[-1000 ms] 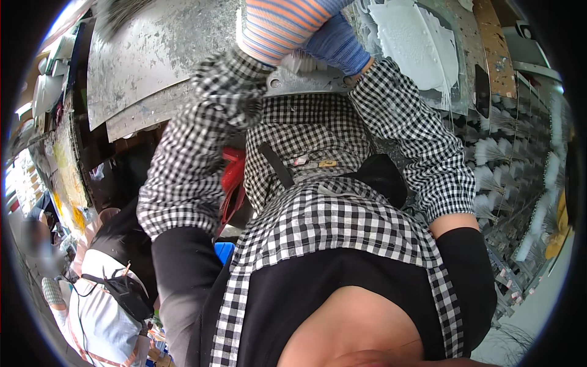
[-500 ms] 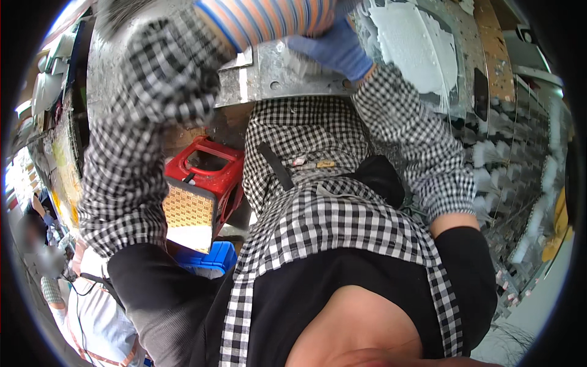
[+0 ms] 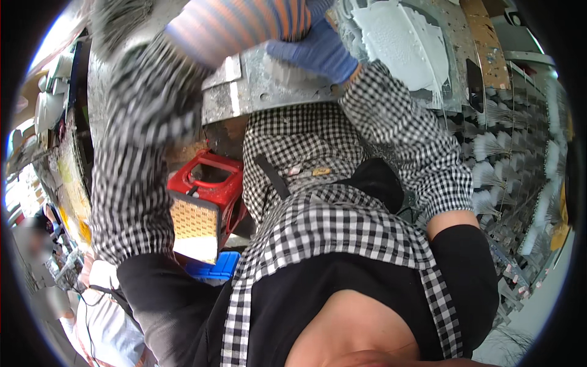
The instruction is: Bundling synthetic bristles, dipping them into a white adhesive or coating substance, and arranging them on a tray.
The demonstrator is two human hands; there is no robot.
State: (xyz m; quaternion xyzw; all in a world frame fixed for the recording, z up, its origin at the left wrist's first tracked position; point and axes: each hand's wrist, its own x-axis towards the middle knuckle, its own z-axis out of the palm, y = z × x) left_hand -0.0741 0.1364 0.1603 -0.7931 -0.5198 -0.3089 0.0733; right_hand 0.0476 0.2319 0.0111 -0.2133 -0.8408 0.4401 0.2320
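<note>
My left hand (image 3: 238, 27), in a glove striped orange, blue and white, reaches across the metal worktop (image 3: 229, 92) at the top of the view. Motion smears it, and its fingers are hidden near the upper edge. Close against it is my right hand (image 3: 321, 52) in a blue-grey knit glove, thumb pointing left, the other fingers partly covered. Below that thumb shows a pale, blurred, bristly-looking clump (image 3: 287, 72); what the right hand grips is not clear. To its right, a thick white paste (image 3: 403, 43) is spread on a grey board.
Grey bristles (image 3: 116, 24) blur at the upper left. A dark phone-like slab (image 3: 474, 85) lies by the paste. Rows of bristle tufts (image 3: 495, 147) stand at right. Below the worktop are a red stool (image 3: 211, 174) and a blue bin (image 3: 214, 266). Another person (image 3: 107, 324) is at lower left.
Both hands and the worktop have shifted left in the picture. My left forearm has swung further left, and more of the grey bristles shows at the upper left.
</note>
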